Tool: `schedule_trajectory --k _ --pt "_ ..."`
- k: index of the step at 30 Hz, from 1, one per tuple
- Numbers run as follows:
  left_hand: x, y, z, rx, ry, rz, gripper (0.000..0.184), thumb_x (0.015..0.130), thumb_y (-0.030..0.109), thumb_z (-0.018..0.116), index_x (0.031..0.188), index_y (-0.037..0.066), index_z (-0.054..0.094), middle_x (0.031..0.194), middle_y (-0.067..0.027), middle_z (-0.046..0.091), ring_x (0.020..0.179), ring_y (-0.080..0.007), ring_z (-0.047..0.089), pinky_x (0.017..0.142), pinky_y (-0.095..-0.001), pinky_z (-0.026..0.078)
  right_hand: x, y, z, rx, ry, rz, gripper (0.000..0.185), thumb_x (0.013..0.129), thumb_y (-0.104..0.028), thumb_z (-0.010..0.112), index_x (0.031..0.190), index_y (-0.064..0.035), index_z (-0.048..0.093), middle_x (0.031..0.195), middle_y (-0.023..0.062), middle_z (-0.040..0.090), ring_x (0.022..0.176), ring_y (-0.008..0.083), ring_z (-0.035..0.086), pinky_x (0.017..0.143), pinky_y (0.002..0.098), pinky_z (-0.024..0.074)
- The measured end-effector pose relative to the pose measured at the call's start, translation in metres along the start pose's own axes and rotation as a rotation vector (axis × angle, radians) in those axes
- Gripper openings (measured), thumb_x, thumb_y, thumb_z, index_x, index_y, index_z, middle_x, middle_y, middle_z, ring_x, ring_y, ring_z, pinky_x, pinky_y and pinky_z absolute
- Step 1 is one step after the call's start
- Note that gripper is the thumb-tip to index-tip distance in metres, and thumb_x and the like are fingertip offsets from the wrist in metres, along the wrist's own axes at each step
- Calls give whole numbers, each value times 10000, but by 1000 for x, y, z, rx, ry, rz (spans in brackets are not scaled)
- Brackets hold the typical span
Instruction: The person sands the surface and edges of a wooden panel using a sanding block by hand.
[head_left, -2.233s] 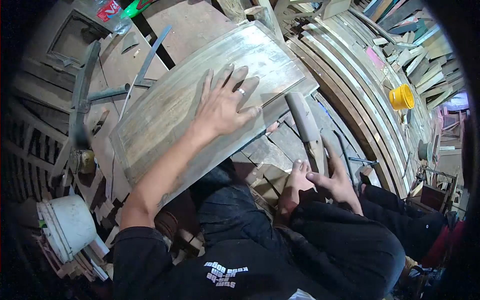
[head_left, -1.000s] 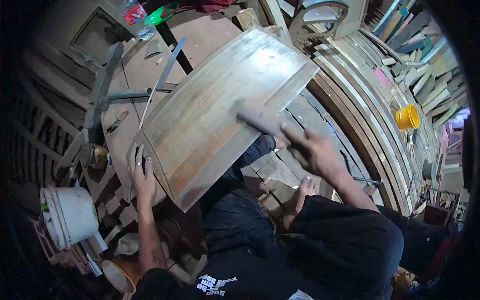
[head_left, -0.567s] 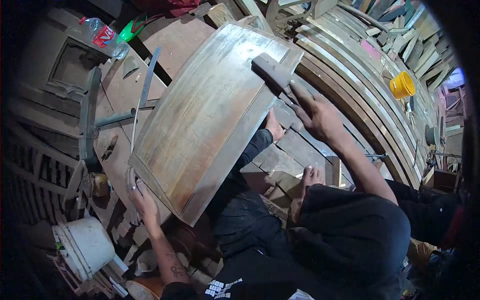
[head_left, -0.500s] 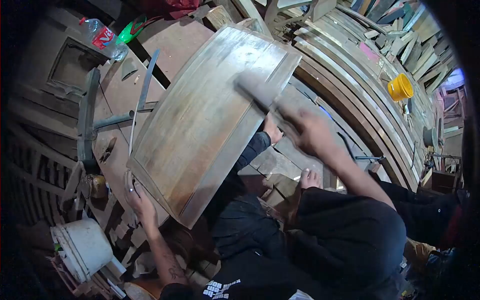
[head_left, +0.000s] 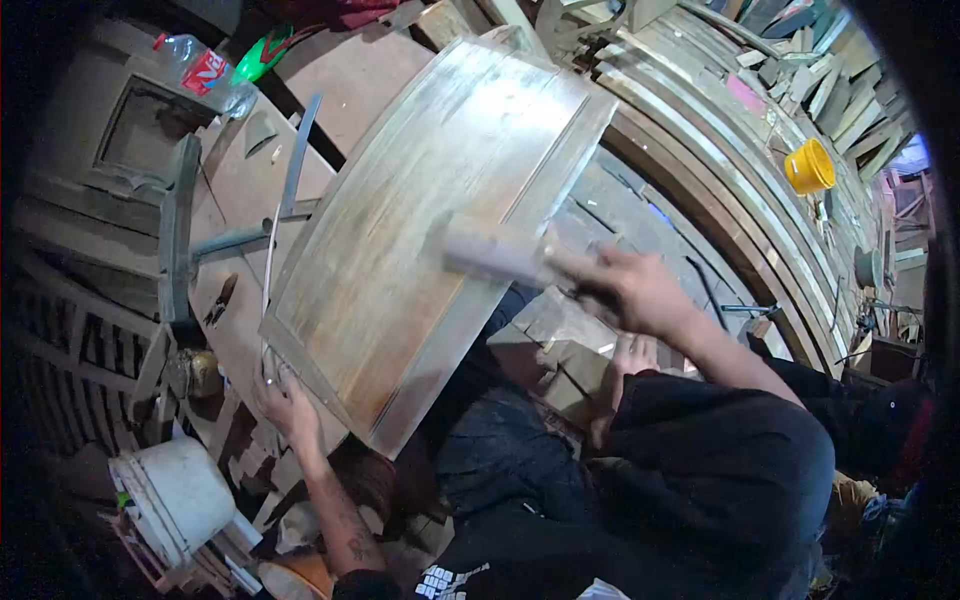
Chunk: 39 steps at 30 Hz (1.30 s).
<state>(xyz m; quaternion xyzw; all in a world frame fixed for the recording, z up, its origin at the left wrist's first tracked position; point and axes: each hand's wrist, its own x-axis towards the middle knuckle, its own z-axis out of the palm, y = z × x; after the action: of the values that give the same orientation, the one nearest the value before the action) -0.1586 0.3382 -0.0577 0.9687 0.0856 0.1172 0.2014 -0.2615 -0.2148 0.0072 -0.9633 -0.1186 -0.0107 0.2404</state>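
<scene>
A framed wooden panel (head_left: pixel 400 220) with a pale, worn surface lies tilted across my legs. My left hand (head_left: pixel 288 405) grips its lower left corner, fingers up along the edge. In my right hand (head_left: pixel 640 290) is a mallet-like tool (head_left: pixel 495 250) with a thick, greyish-brown head. Motion smears the tool, so its exact kind is hard to make out. Its head is over the panel's right side; whether it touches the wood I cannot tell.
Long curved wooden boards (head_left: pixel 720 170) run along the right, near a yellow bucket (head_left: pixel 809 166). Pliers (head_left: pixel 221 299), a metal strip (head_left: pixel 300 155) and a plastic bottle (head_left: pixel 205 72) lie at left. A white bucket (head_left: pixel 185 490) stands at lower left. My bare foot (head_left: pixel 635 355) is below my right hand.
My right hand has moved the tool down and slightly left over the panel. My left hand stays at the corner. The whole view has shifted slightly.
</scene>
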Motion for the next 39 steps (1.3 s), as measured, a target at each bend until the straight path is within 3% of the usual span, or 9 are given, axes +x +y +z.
schedule_trajectory --k 3,9,13,18,23,29,32,35,39 --pt "-1 14 -6 -28 28 158 435 1060 160 567 1463 -1 608 1500 -233 580 1393 -415 532 1183 -509 383 14 35 -3 -125 318 331 625 957 -357 748 1552 -336 558 881 173 646 700 394 680 629 488 561" --pt "-4 37 -11 -22 37 120 442 1060 182 562 1471 27 614 1502 -224 579 1391 -417 528 1189 -508 374 -4 -27 0 10 -21 7 641 937 -305 758 1543 -345 554 1009 188 689 827 395 717 738 485 612" --pt "-7 34 -13 -22 19 111 463 1066 202 544 1492 28 593 1548 -195 548 1439 -399 486 1217 -512 343 20 17 -11 -86 269 489 577 993 -358 698 1550 -320 554 953 196 676 828 422 709 707 514 586" --pt "-1 21 -9 14 15 84 469 1054 218 559 1483 34 602 1548 -197 546 1444 -391 488 1221 -504 346 -5 -21 1 -45 -82 -48 769 935 -51 642 1608 -380 466 1073 233 683 857 399 747 828 486 632" --pt "-1 32 -12 -89 0 80 472 1031 191 551 1465 13 606 1518 -210 566 1420 -399 514 1202 -507 374 8 28 2 -146 348 382 625 999 -350 701 1589 -278 510 909 206 661 736 420 690 656 517 567" --pt "1 41 -14 -53 19 140 463 1050 210 554 1464 9 605 1504 -206 576 1411 -409 518 1202 -512 369 -17 -6 11 -49 -41 -10 660 953 -191 727 1576 -295 536 943 201 627 828 413 670 751 504 552" --pt "-1 24 -11 -18 -22 23 561 1066 360 570 1491 -6 572 1596 -286 471 1500 -461 402 1261 -559 270 6 25 2 -38 293 265 674 968 -230 730 1601 -275 503 921 202 632 810 434 649 744 513 546" --pt "-1 -3 2 -26 -31 -49 624 1072 435 554 1515 -4 548 1626 -319 416 1530 -481 347 1278 -573 228 5 26 -10 -136 156 461 818 944 -224 744 1665 -302 366 959 209 646 829 456 672 773 547 555" --pt "1 13 -10 117 -53 71 602 1049 372 577 1520 -2 544 1591 -286 480 1479 -463 425 1248 -565 278 -5 13 2 -112 35 -41 764 936 -161 716 1623 -362 449 963 173 592 810 424 674 764 537 564"
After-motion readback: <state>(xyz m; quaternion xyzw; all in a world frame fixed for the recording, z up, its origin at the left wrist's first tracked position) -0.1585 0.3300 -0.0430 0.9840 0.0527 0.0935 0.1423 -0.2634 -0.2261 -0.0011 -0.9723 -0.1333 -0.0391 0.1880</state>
